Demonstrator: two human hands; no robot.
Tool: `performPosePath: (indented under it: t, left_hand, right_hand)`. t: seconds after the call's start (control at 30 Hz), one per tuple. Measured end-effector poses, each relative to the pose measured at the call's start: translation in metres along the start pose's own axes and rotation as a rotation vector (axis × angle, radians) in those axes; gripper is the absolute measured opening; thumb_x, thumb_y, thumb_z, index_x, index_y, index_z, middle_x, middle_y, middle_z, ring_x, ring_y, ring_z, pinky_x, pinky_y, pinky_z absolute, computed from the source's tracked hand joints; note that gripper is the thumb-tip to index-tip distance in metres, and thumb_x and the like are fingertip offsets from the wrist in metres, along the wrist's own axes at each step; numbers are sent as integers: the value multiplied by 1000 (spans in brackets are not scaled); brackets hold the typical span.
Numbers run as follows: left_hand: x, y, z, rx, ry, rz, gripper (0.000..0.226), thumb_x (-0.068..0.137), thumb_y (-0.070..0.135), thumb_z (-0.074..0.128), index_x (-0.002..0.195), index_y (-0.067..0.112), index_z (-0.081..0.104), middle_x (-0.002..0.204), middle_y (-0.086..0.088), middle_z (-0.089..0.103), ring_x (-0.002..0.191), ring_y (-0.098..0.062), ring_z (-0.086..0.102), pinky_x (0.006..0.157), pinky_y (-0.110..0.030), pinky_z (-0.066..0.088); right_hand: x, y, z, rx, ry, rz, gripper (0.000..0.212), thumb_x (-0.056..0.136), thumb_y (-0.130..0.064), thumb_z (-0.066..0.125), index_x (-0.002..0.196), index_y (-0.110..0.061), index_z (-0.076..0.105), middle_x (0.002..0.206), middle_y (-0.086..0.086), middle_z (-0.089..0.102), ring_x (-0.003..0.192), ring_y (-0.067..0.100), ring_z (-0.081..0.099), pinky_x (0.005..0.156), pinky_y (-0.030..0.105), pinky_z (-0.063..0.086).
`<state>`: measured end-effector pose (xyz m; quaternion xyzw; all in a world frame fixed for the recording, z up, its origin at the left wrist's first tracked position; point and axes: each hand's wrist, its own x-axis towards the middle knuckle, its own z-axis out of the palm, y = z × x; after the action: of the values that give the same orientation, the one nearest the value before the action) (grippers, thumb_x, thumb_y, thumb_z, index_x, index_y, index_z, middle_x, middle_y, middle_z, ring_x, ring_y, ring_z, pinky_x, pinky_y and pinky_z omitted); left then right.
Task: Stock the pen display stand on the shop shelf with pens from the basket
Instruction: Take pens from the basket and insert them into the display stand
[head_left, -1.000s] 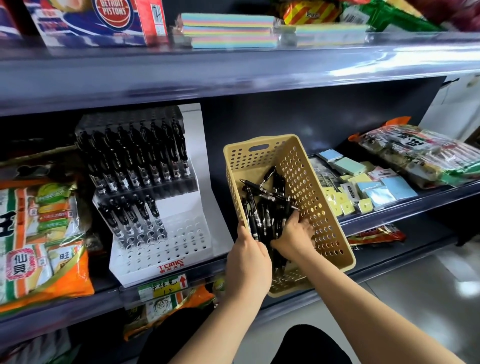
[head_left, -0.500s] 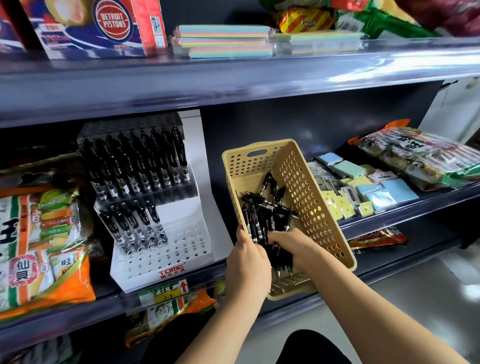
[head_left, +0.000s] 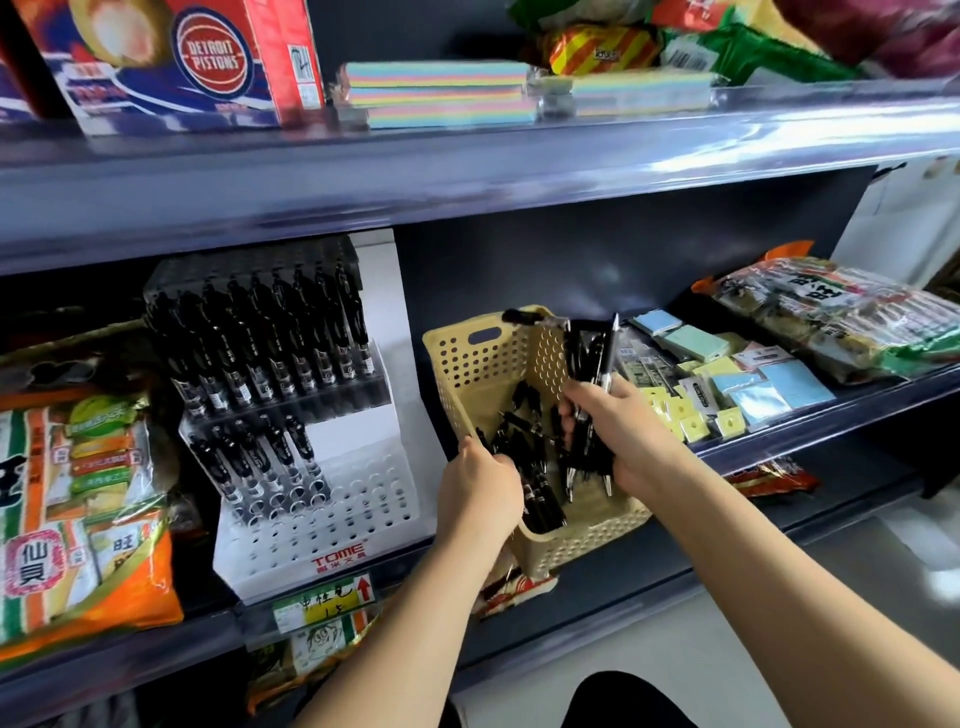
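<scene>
At the shop shelf (head_left: 810, 415), left hand (head_left: 480, 488) round basket (head_left: 483, 364), right hand (head_left: 623, 431) round pens (head_left: 587, 358).

Both bare forearms reach from the near edge toward the far side, the right one coming in from the near right. The left hand (head_left: 480, 491) grips the near left rim of the tan perforated plastic basket (head_left: 483, 364). The right hand (head_left: 623, 431), just right of it and slightly farther, clutches a bundle of black plastic pens (head_left: 589, 358), its back turned upward.
</scene>
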<state>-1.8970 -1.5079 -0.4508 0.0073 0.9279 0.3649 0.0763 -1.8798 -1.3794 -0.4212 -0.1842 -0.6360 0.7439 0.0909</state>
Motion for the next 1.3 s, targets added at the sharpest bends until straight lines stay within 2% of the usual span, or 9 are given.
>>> performPosePath:
  t: [0.1, 0.2, 0.43, 0.6, 0.73, 1.03, 1.17, 1.23, 1.3]
  left_hand:
    - [12, 3, -6, -71, -40, -37, 29, 98, 19, 37, 118, 3, 49, 107, -10, 56, 81, -22, 51, 61, -30, 41]
    - [23, 4, -8, -126, -46, -34, 26, 97, 20, 39, 113, 3, 52, 107, -13, 59, 78, -22, 53, 59, -29, 41]
    - [40, 3, -5, -121, 10, 2, 31, 97, 21, 38, 121, 4, 50, 116, -13, 57, 98, -29, 57, 74, -33, 47]
    - [58, 3, -7, -221, 1, -37, 23, 96, 18, 40, 108, 7, 55, 98, -6, 60, 77, -21, 58, 58, -30, 46]
    - [74, 4, -9, -338, -15, -89, 17, 91, 17, 41, 95, 12, 56, 90, -10, 62, 75, -30, 65, 65, -47, 59]
    - [98, -9, 3, -432, -83, -69, 31, 95, 34, 40, 116, 16, 52, 104, -10, 63, 89, -31, 64, 76, -49, 57]
    - [75, -5, -9, -306, -66, 10, 46, 99, 41, 35, 137, 15, 40, 122, -5, 54, 110, -28, 55, 97, -39, 46]
    - [47, -4, -15, -182, 80, 172, 54, 99, 41, 35, 146, 14, 28, 147, -4, 35, 134, -21, 34, 106, -28, 31]
    - [15, -11, -21, -175, 236, 429, 58, 96, 46, 35, 146, 19, 27, 147, 3, 29, 136, -10, 24, 104, -11, 23]
  right_hand:
    - [1, -10, 4, -2, 1, 9, 8, 93, -13, 53, 87, -12, 48, 67, 3, 54, 56, 13, 48, 53, 27, 42]
    - [5, -12, 5, -52, -28, 135, 4, 93, -9, 52, 91, -9, 49, 67, 5, 54, 54, 13, 47, 48, 23, 42]
    - [26, -15, 4, -147, -60, 254, 17, 92, -5, 52, 75, -6, 54, 56, 4, 54, 42, 10, 47, 41, 19, 42]
    - [41, -20, 10, -44, -25, 142, 5, 93, -7, 51, 89, -9, 48, 64, 4, 52, 48, 12, 45, 41, 21, 39]
    - [49, -31, 6, 151, 19, 91, 7, 92, -4, 49, 90, -7, 43, 62, 6, 51, 43, 12, 44, 40, 22, 39]
    - [37, -31, -4, 254, -28, 139, 15, 94, -4, 47, 79, -7, 46, 62, 6, 50, 44, 12, 43, 41, 22, 39]
    - [22, -26, -1, 236, -79, 153, 10, 93, -5, 50, 84, -7, 47, 62, 6, 51, 45, 12, 45, 41, 22, 41]
    - [11, -21, 1, 213, -118, 167, 6, 92, -6, 52, 88, -5, 48, 64, 6, 53, 48, 13, 46, 42, 22, 42]
    - [-1, -14, 8, 205, -154, 179, 6, 91, -7, 54, 93, -5, 49, 64, 6, 55, 49, 12, 48, 44, 23, 44]
